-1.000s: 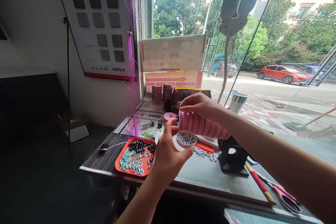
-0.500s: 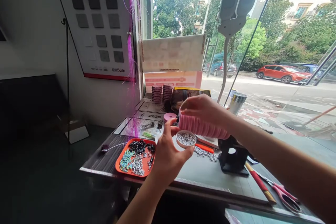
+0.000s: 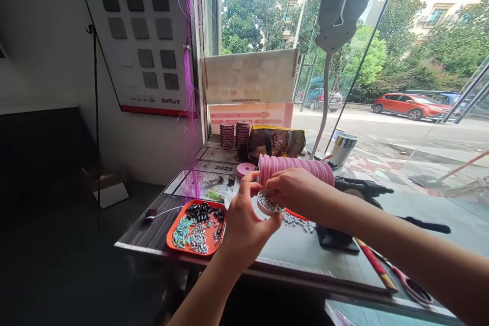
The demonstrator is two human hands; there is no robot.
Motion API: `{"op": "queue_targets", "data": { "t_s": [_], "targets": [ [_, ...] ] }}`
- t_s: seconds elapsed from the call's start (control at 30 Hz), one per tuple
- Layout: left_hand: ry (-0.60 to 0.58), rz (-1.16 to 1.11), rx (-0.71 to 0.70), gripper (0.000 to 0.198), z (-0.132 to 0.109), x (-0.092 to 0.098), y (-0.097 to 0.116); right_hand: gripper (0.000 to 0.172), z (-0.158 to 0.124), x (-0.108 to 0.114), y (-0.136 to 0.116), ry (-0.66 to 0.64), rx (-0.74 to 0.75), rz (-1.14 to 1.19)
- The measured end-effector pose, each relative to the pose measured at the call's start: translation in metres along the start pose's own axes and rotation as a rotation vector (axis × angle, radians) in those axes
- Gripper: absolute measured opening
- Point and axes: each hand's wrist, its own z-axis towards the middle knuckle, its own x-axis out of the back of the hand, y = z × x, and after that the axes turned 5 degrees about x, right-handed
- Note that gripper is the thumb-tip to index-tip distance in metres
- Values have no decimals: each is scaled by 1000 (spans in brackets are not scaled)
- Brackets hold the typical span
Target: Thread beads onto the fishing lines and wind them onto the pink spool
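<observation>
A small round cup [image 3: 263,212] filled with grey beads [image 3: 268,205] is gripped by my left hand [image 3: 244,224], its thumb and fingers curled around the sides. My right hand [image 3: 292,186] reaches into that cup from the right. Its fingertips are closed together down among the beads, and whatever they pinch is hidden. Right behind my hands lies a long row of ribbed pink spools [image 3: 298,164] on a black stand [image 3: 336,239]. More grey beads [image 3: 300,221] are spread on the table under the cup, beside a red-orange strip partly covered by my right hand.
An orange tray [image 3: 209,243] at left holds black pieces, blue-green tubes and small metal parts. Stacked pink spools [image 3: 226,135] stand near the window. Scissors [image 3: 414,288] and a red-and-gold stick [image 3: 376,265] lie at right. Purple strands [image 3: 188,76] hang on the left.
My right hand has come down from above the pink spools, and its fingertips are now inside the cup. The left hand keeps the cup in nearly the same spot.
</observation>
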Motion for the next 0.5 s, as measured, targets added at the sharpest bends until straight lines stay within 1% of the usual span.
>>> {"op": "queue_targets", "data": {
  "t_s": [0.13,0.2,0.33,0.5],
  "targets": [
    [-10,-1,-7,65,1,-1,3,10,-2,-1,3,1,23,7],
    [-13,-5,-3,64,0,-1,4,11,-2,-1,4,19,12,32],
    [-8,-11,2,62,0,0,6,16,-5,1,6,89,-19,162],
    [-7,-15,-11,60,1,0,9,15,-9,9,14,137,-12,293]
  ]
}}
